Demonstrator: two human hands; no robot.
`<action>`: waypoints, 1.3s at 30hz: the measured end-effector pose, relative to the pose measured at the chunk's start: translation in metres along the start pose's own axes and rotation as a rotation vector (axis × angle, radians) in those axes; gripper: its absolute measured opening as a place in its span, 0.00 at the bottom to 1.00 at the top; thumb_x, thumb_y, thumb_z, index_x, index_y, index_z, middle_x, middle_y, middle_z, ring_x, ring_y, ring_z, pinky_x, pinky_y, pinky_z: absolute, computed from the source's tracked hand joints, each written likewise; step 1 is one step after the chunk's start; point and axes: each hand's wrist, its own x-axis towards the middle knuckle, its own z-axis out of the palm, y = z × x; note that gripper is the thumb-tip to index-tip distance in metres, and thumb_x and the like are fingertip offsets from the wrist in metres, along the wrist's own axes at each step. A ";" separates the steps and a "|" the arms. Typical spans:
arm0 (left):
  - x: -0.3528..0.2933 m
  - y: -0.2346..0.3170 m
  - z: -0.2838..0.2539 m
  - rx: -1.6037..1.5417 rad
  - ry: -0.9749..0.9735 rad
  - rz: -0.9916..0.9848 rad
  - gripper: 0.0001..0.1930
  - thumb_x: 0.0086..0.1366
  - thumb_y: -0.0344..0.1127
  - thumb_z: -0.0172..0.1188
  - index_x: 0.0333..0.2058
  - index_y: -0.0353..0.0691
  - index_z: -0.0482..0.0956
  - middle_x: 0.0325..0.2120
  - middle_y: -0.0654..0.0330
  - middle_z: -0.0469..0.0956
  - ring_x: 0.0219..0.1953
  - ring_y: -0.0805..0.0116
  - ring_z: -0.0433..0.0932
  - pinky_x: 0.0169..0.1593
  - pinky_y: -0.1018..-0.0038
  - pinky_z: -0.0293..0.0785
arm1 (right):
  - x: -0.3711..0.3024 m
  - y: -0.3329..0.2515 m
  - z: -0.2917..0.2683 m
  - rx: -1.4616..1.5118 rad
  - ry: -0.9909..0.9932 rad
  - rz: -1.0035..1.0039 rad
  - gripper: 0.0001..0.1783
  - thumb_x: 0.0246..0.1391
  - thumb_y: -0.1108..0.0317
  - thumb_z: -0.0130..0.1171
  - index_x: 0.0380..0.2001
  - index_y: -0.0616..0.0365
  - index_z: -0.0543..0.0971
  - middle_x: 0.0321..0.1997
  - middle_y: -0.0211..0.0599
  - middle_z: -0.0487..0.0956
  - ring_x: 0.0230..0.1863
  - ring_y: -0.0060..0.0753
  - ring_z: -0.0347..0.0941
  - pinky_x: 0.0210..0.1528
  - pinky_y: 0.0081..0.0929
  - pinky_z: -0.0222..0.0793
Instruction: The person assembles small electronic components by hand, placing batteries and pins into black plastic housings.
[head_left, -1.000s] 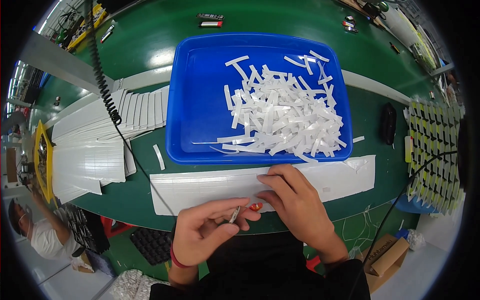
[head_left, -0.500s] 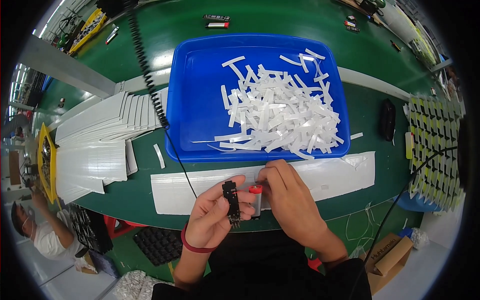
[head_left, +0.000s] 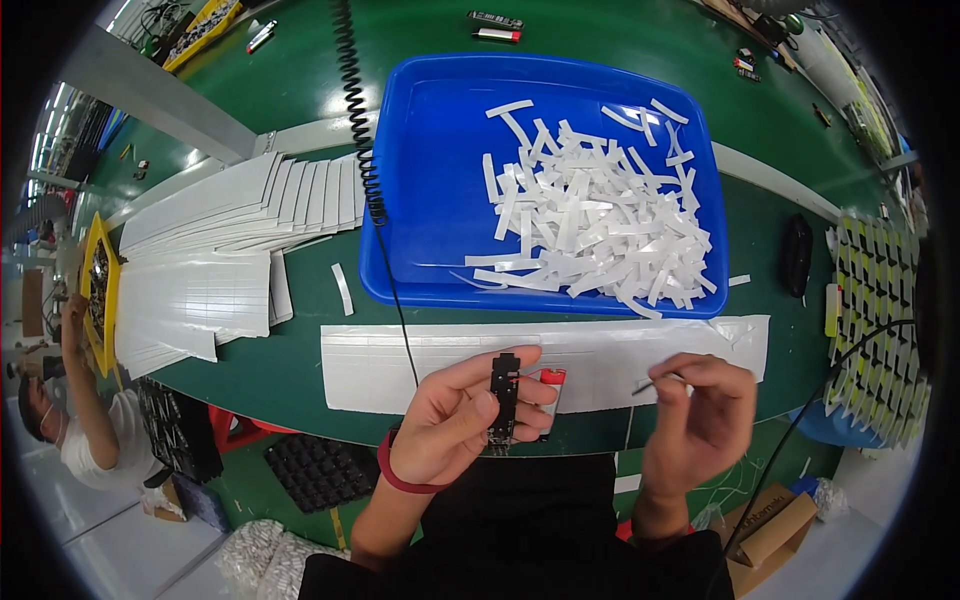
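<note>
My left hand is closed on a narrow black circuit-board assembly, held upright between thumb and fingers. Beside it, against the same fingers, hangs a small cylindrical battery with a red top and a pale body; a thin wire seems to run between the two. Off to the right, my right hand is raised, pinching a thin dark strip whose exact kind I cannot make out. Below both hands lies a white backing sheet.
A blue tray of cut white strips stands beyond the sheet. Stacked white sheets lie left. A coiled black cord hangs in front. At right are a black pouch and a yellow-green rack. Another person works far left.
My right hand has moved right, away from the battery, and now shows a thin dark strip in its pinch. My left hand still holds the board and battery. The whole view has shifted slightly.
</note>
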 end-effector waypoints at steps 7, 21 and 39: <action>0.000 -0.002 0.002 0.047 -0.063 0.005 0.26 0.72 0.34 0.50 0.63 0.26 0.59 0.51 0.41 0.75 0.52 0.56 0.78 0.54 0.66 0.74 | 0.019 -0.025 0.005 -0.052 -0.549 -0.003 0.12 0.39 0.74 0.74 0.32 0.56 0.86 0.32 0.29 0.85 0.47 0.36 0.77 0.36 0.26 0.64; 0.001 -0.007 -0.003 0.100 -0.060 0.053 0.25 0.70 0.28 0.50 0.63 0.25 0.59 0.58 0.46 0.69 0.57 0.62 0.73 0.56 0.70 0.73 | 0.011 -0.020 0.019 -0.213 -0.577 -0.015 0.14 0.40 0.72 0.74 0.35 0.51 0.87 0.33 0.28 0.85 0.52 0.38 0.75 0.44 0.30 0.63; 0.000 -0.003 0.004 0.232 -0.106 -0.023 0.30 0.61 0.13 0.54 0.62 0.25 0.60 0.59 0.44 0.67 0.59 0.60 0.71 0.58 0.67 0.75 | 0.015 -0.011 0.021 -0.322 -0.499 -0.111 0.14 0.33 0.68 0.75 0.30 0.46 0.88 0.54 0.42 0.77 0.55 0.42 0.71 0.43 0.32 0.65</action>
